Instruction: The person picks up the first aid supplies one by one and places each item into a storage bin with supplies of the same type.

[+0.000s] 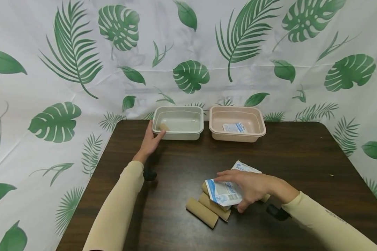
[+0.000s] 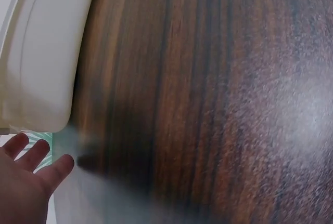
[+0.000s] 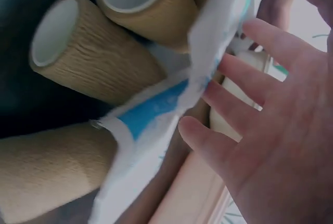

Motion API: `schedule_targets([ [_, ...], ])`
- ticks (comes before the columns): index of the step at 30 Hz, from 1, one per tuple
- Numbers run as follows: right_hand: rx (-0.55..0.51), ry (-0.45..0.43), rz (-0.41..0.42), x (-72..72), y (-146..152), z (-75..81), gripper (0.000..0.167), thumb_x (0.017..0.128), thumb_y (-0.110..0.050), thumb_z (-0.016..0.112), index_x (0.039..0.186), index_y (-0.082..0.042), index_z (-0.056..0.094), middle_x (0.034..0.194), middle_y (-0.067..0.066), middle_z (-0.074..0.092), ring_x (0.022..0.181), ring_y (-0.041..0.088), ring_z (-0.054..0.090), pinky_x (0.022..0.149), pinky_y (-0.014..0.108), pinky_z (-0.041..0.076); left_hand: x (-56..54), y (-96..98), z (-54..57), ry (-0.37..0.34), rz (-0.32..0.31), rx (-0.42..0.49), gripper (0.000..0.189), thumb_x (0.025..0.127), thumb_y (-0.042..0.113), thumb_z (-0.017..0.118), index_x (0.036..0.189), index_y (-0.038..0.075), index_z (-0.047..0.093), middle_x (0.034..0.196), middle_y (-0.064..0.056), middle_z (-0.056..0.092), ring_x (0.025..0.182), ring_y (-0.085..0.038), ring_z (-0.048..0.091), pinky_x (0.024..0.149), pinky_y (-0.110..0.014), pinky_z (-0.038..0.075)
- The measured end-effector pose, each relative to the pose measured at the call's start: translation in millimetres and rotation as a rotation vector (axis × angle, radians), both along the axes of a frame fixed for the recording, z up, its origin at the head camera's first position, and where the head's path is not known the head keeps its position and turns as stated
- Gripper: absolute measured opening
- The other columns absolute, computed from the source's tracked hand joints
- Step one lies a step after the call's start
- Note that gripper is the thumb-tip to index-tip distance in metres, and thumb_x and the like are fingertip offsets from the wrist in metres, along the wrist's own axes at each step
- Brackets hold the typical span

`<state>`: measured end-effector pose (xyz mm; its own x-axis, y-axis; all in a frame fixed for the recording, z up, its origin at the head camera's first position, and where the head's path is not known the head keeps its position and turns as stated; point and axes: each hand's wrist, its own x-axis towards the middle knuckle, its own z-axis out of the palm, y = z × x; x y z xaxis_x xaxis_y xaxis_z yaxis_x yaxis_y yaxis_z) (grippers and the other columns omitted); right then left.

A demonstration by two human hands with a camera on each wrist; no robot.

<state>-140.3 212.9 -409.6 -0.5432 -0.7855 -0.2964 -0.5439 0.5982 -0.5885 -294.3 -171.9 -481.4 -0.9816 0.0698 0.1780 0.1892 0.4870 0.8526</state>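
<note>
**Left hand [image 1: 150, 141] at the pale green tub [image 1: 182, 136], right hand [image 1: 254, 186] over the front packet [image 1: 220, 192]**

At the far left, a cream sleeve [image 1: 119, 202] runs forward across the dark wooden desk [image 1: 301, 157]. The left hand is at the tub's near left corner, its fingers along the outer end and its thumb at the front rim; the fingers are relaxed rather than clenched. Inside that tub, at the left end, lies a tan piece [image 1: 164, 127].

Nearer the person, brown rolls [image 1: 202, 212] lie slantwise on the desk. The leftmost is fully visible, with a second just beside it and more partly covered by the front packet, white and blue. The back packet [image 1: 245, 167] lies behind it, partly hidden by the right hand.

Further back, the pink tub [image 1: 235, 137] stands just beside the green one, with a small packet [image 1: 234, 127] lying inside.

The right hand arches over the front packet, fingers spread and fairly straight, not closed around anything; whether the fingertips press on it cannot be told. The other sleeve [image 1: 330, 219] reaches in from the right. Behind everything hangs a white cloth [image 1: 163, 21] printed with green leaves.
</note>
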Motion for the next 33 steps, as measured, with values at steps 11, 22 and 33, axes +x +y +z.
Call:
schedule_targets([
  [11,-0.017,0.057,0.002,1.9,1,-7.6,0.094,0.069,-0.025,0.089,0.149,-0.024,0.041,0.152,0.003,0.038,0.137,0.025,0.036,0.105,0.054,0.035,-6.0,0.2,-10.0,-0.001,0.031,0.004,0.084,0.100,0.032,0.057,0.157,0.005,0.001,0.162,-0.017,0.008,0.148,-0.028,0.011,0.117,-0.044,0.013],
  [22,-0.019,0.112,-0.013,1.8,-1,1.8,0.094,0.070,-0.028,0.089,0.150,-0.028,0.040,0.152,-0.004,0.036,0.136,0.023,0.038,0.102,0.051,0.038,-3.1,2.4,-9.0,-0.043,0.034,-0.057,0.086,0.101,0.041,0.052,0.158,0.011,-0.005,0.163,-0.014,0.004,0.148,-0.026,0.011,0.116,-0.043,0.014],
  [33,-0.058,0.218,-0.136,-28.4,17,25.3,0.095,0.073,-0.037,0.087,0.152,-0.020,0.037,0.153,0.006,0.035,0.129,0.025,0.043,0.097,0.049,0.040,-4.7,1.4,-9.9,-0.073,0.035,-0.076,0.087,0.101,0.046,0.050,0.158,0.015,-0.008,0.163,-0.012,0.004,0.148,-0.026,0.011,0.116,-0.045,0.015],
])
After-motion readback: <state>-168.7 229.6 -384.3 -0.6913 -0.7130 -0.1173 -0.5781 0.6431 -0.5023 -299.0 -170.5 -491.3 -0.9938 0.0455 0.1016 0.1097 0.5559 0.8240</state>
